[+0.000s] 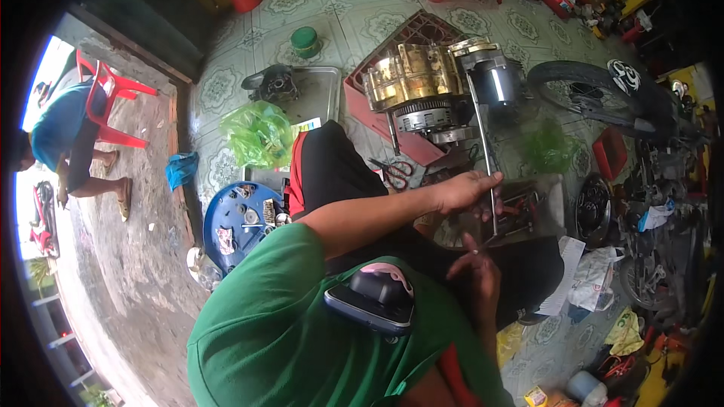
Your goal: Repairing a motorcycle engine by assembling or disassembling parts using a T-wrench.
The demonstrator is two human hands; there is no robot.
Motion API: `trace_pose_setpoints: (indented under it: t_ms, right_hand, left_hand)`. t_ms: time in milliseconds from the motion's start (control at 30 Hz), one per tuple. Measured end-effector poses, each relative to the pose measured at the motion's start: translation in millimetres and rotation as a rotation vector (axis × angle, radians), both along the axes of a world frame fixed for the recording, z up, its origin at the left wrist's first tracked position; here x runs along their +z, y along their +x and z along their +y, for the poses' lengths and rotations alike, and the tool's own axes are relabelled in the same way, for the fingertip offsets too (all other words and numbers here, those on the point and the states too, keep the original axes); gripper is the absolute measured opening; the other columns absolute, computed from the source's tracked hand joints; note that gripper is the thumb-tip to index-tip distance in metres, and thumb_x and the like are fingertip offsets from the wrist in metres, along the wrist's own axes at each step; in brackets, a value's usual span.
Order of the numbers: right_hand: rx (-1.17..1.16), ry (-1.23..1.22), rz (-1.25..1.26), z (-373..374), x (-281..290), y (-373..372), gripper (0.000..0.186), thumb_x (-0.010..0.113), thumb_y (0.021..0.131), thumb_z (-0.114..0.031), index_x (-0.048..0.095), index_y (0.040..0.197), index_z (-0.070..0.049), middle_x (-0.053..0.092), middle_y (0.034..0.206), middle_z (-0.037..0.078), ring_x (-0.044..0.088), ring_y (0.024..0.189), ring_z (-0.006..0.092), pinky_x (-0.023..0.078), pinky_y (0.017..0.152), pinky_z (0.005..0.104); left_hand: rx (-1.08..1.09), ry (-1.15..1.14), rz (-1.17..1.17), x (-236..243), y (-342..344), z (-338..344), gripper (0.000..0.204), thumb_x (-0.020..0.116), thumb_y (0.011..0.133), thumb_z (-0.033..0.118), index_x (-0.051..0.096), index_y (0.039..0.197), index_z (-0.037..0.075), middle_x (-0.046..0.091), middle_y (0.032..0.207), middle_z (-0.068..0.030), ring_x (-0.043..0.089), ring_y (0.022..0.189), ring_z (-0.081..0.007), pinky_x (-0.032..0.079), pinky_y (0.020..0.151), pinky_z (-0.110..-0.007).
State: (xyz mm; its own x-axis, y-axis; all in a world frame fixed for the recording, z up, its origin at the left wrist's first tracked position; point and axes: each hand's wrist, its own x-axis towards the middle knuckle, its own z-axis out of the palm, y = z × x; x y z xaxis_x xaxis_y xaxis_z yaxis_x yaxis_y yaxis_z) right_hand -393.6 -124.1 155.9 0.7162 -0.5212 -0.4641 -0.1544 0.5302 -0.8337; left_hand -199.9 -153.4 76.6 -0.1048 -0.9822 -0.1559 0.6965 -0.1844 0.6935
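Observation:
My left hand (461, 193) is closed round a long, thin metal rod (483, 132), near its lower end. The rod's far end reaches up to the motorcycle engine (411, 75); whether it is seated on a part there I cannot tell. Just below the rod's near end is my right hand (478, 275), its fingers apart and nothing visible in it. The engine has a gold-coloured case, a shiny silver cylinder (498, 84) on its right and a toothed clutch drum (424, 118) on its near side. It rests over a red plastic crate (353, 105).
Red-handled scissors (397, 175) lie before the engine. To the left are a blue round tray (213, 227) of small parts, a green plastic bag (258, 134) and a metal tray (326, 84). A motorcycle wheel (577, 90) and a red bin (609, 153) stand right. Another person (64, 132) bends outside.

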Motion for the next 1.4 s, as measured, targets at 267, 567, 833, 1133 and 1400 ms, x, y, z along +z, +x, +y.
trace_pose_setpoints:
  t_ms: [267,567,833,1133,1400]
  right_hand:
    - [-0.209,-1.392,0.436,-43,-56,-16,0.037,0.054,0.090,-0.011,0.056,0.124,0.002,0.066,0.101,0.021,0.060,0.102,0.0367,0.048,0.090,0.0419]
    - [-0.149,-1.194,0.008,-44,-74,-43,0.034,0.053,0.093,-0.002,0.062,0.126,-0.003,0.067,0.104,0.017,0.065,0.094,0.0268,0.051,0.079,0.0352]
    - [0.563,-1.138,0.219,-57,-110,-32,0.051,0.059,0.085,-0.003,0.051,0.136,-0.004,0.064,0.107,0.018,0.062,0.088,0.0303,0.047,0.083,0.0381]
    - [-0.056,-1.420,0.369,-67,-114,-20,0.059,0.065,0.091,-0.029,0.047,0.137,0.003,0.047,0.140,0.024,0.043,0.134,0.0343,0.036,0.109,0.0405]
    - [0.052,0.559,-0.570,-88,-123,-45,0.072,0.029,0.097,-0.065,0.063,0.121,-0.006,0.068,0.115,0.016,0.064,0.097,0.0223,0.047,0.077,0.0369]
  left_hand:
    - [0.293,0.166,-0.158,-8,-27,-6,0.050,0.041,0.102,0.049,0.053,0.090,0.003,0.058,0.066,-0.0066,0.052,0.046,-0.0161,0.042,0.044,-0.028]
    - [0.482,0.268,-0.174,-22,-34,-28,0.046,0.046,0.101,0.049,0.055,0.095,0.005,0.056,0.069,-0.0032,0.046,0.049,-0.0113,0.036,0.042,-0.027]
    - [0.516,0.251,-0.241,-20,-22,-27,0.046,0.048,0.099,0.050,0.055,0.093,0.005,0.055,0.065,-0.0040,0.044,0.040,-0.0145,0.033,0.036,-0.029]
    - [0.510,0.307,-0.272,-14,-17,-25,0.049,0.051,0.098,0.051,0.057,0.097,0.003,0.063,0.072,-0.0076,0.050,0.045,-0.0145,0.039,0.039,-0.029]
    - [0.050,0.336,-0.149,-23,-28,3,0.047,0.050,0.099,0.050,0.060,0.098,0.004,0.069,0.085,-0.0086,0.059,0.057,-0.0152,0.047,0.048,-0.027]
